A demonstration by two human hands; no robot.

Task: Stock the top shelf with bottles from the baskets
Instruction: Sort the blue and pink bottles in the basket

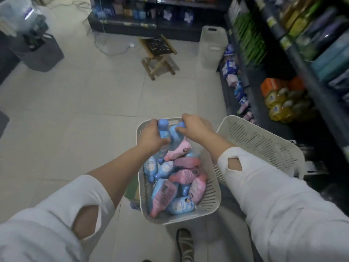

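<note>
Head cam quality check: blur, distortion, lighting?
Head view: left hand, right hand, bottles in the basket fairly sharp; right shelves and top-left corner blurred; wide-angle bends the shelving; light dim, flat, lower shelf bays near black.

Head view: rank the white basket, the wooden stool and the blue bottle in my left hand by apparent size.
1. white basket
2. wooden stool; farther from the camera, so its true size is unsure
3. blue bottle, gripped by the left hand

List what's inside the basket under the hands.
Piled blue bottles and pink bottles; left hand and right hand each grip a blue one. The pile hides the basket floor.
</note>
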